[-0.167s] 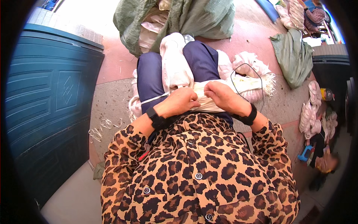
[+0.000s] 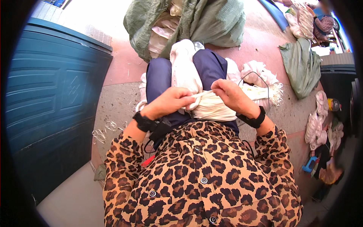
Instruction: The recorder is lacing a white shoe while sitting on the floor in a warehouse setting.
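Above my lap, my left hand (image 2: 170, 101) and my right hand (image 2: 233, 97) are closed on a thin white cord (image 2: 204, 93). The short stretch between them is pulled nearly straight. Just below it, a bundle of cream cords (image 2: 215, 108) lies across my thighs, its frayed end spreading to the right. Between my knees rests a white knitted piece (image 2: 185, 70), whose lower end comes close to my left hand. My fingertips partly cover the cord, so its ends are hard to make out.
A large green woven sack (image 2: 219, 22) with pale cloth inside stands ahead of my knees. Pink-white bundles (image 2: 259, 72) lie at my right. Another green sack (image 2: 302, 68) is farther right. Blue panelled doors (image 2: 60, 87) stand at left, near loose cord (image 2: 104, 132) on the floor.
My hands have drawn slightly apart, and the white cord now shows stretched between them. The whole view has shifted a little, with the scene sitting lower and farther right.
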The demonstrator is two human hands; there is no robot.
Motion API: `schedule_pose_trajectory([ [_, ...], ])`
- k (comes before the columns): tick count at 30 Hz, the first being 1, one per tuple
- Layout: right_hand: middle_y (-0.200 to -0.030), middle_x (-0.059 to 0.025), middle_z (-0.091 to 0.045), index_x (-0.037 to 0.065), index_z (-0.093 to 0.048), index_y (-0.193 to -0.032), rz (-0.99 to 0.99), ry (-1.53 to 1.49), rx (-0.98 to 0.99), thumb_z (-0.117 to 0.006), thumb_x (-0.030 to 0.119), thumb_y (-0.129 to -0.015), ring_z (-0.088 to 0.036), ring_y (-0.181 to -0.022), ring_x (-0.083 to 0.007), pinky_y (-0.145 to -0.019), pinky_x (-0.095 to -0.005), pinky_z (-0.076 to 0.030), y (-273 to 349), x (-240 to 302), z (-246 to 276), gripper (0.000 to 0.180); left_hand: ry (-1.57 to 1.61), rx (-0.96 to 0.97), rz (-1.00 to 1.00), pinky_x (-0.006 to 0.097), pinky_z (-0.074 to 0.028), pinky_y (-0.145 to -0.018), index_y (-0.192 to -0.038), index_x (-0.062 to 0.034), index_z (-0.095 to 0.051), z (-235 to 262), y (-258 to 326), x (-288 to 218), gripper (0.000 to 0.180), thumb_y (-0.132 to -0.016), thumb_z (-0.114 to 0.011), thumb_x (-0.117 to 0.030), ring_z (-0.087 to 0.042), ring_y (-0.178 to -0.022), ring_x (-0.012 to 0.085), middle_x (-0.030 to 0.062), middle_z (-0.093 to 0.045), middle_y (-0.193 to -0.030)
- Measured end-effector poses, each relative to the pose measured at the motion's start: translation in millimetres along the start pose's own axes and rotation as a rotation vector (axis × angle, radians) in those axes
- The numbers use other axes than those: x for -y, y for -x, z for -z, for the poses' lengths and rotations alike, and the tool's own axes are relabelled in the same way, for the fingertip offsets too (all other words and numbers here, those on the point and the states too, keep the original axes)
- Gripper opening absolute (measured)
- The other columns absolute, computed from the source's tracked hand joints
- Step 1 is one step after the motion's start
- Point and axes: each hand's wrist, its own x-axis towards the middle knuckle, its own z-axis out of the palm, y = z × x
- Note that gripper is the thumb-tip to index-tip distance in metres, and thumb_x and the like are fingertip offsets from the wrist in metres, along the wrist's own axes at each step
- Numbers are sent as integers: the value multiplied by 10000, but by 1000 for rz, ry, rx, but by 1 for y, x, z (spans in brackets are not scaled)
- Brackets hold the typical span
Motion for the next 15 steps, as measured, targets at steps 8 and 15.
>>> schedule_pose_trajectory([
  [8, -968, -207, -543, -43, -499, -994, 285, 164, -94, -492, 27, -774, -522, -892, -344, -801, -370, -422, -50, -5, -18, 231, 157, -194, 123, 167, -353, -507, -858, -15, -592, 45, -7, 1, 187, -874, -497, -176, -446, -552, 38, -35, -519, -633],
  [15, -683, -203, -565, -36, -579, -812, -118, -140, 49, -487, 167, -836, -554, -617, -305, -580, -341, -431, -113, -9, -19, 224, 257, -284, 104, 167, -357, -474, -803, -50, -588, 68, -52, -30, 177, -855, -514, -202, -514, -558, 61, -5, -568, -660],
])
